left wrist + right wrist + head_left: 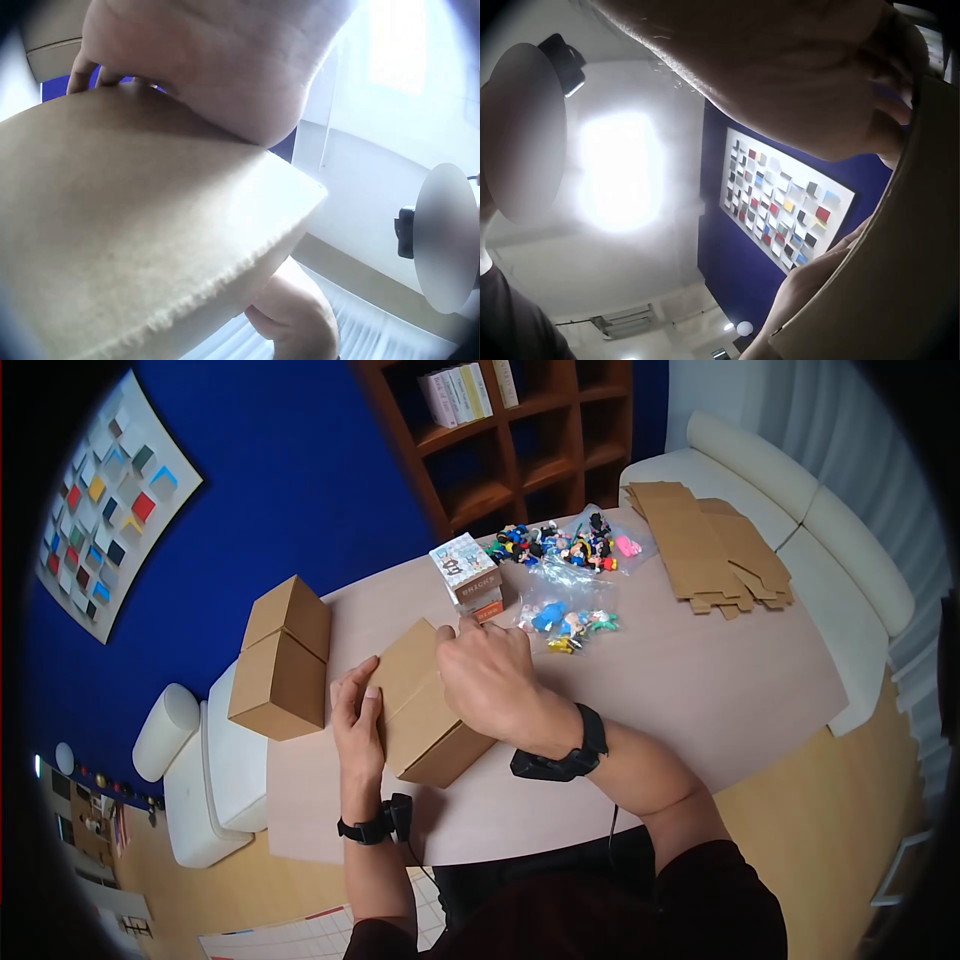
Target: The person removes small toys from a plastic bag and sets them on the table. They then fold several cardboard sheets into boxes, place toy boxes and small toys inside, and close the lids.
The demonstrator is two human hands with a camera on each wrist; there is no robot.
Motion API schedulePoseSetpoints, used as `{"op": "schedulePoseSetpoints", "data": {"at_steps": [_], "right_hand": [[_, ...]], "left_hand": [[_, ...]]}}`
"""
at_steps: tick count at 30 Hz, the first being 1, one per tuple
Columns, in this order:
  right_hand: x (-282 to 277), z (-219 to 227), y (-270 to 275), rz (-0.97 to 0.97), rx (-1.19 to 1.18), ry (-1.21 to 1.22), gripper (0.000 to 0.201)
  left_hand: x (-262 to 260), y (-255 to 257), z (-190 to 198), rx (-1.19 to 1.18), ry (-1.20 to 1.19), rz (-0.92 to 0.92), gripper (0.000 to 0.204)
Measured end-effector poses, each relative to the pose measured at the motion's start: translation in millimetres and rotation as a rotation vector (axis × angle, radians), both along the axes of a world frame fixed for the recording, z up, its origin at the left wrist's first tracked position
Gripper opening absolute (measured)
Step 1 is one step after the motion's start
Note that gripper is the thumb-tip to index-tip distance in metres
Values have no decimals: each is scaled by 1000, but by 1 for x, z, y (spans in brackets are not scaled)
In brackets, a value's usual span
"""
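Note:
A closed brown cardboard box (410, 680) lies at a slant on the table. My left hand (357, 710) rests along its left side, fingers loosely bent and thumb near the top edge. Over its right part is my right hand (490, 675), with curled fingers at the far end; their tips and anything between them are hidden. In the left wrist view my left palm (202, 60) lies against the box (142, 187). The right wrist view shows my right hand (802, 82) above the box (907, 240), with my left hand (806, 285) beyond it.
Another brown box (278, 670) stands at the left. Behind the worked box are a printed small box (467, 570), bagged figurines (560, 620) and more figurines (530, 545). Flattened cardboard (690, 550) lies at the back right of the table (700, 700).

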State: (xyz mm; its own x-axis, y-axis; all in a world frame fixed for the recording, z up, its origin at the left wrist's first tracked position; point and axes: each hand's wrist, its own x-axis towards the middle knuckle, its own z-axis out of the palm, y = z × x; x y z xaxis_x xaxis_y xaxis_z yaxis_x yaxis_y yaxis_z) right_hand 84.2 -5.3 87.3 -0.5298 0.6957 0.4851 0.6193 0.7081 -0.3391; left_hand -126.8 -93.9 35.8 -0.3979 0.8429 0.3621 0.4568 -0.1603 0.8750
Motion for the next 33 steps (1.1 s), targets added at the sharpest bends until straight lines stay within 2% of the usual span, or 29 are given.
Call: {"op": "schedulePoseSetpoints", "data": {"at_steps": [3, 6, 9, 12, 15, 18, 26, 33], "right_hand": [[-1, 0, 0, -12, 0, 19, 20], [9, 7, 5, 180, -154, 117, 24], [-4, 6, -5, 25, -40, 138, 23], [-6, 0, 5, -42, 77, 142, 21], [-4, -1, 10, -69, 20, -10, 20], [-3, -3, 7, -61, 70, -40, 18], [1, 7, 3, -21, 20, 83, 17], [1, 11, 0, -54, -13, 133, 24]], "left_hand": [[-2, 0, 0, 0, 33, 6, 38], [1, 1, 0, -14, 39, 6, 39], [11, -1, -1, -31, 82, 21, 40], [19, -4, 2, -51, 98, 37, 41], [21, -5, 5, -50, 83, 43, 41], [21, -4, 3, -42, 65, 47, 41], [24, -7, 5, -109, 102, 80, 43], [32, -9, 14, -117, 114, 95, 59]]}}
